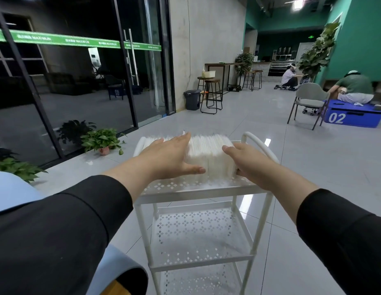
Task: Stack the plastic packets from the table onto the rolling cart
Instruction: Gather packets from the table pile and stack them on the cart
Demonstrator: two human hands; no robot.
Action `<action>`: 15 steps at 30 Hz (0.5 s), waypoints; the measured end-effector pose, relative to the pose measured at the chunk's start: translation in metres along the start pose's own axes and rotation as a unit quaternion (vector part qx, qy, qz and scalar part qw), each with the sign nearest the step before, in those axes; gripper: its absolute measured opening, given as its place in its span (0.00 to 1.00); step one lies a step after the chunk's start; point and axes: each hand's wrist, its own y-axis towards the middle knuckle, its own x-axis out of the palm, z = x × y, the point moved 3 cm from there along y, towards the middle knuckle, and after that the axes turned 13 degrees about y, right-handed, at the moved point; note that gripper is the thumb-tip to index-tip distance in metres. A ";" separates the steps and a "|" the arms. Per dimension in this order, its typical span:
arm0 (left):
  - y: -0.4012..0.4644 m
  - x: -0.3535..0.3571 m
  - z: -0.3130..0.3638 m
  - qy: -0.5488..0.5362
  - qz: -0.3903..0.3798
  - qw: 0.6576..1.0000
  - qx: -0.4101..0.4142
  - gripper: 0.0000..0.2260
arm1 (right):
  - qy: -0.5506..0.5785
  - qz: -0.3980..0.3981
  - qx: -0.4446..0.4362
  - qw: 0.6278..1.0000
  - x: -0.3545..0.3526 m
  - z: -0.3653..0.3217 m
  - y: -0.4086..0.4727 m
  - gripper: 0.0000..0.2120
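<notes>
packets on cart | between left hand; right hand

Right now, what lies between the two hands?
In the head view, the stack of white packets on the cart's top shelf lies between left hand and right hand.

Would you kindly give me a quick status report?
Left hand and right hand open, flanking packets. Packets on cart top shelf. Nothing in the way.
</notes>
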 end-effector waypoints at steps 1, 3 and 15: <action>0.001 0.000 -0.001 -0.006 -0.004 1.000 -0.003 0.51 | -0.001 -0.004 -0.004 1.000 0.002 -0.001 -0.001 0.23; 0.002 0.000 -0.003 -0.005 -0.008 1.000 -0.007 0.50 | -0.028 0.006 -0.018 0.999 0.001 0.000 0.001 0.24; 0.014 -0.002 -0.005 -0.016 -0.011 0.999 -0.028 0.48 | -0.106 0.049 -0.058 0.991 0.001 -0.001 -0.001 0.26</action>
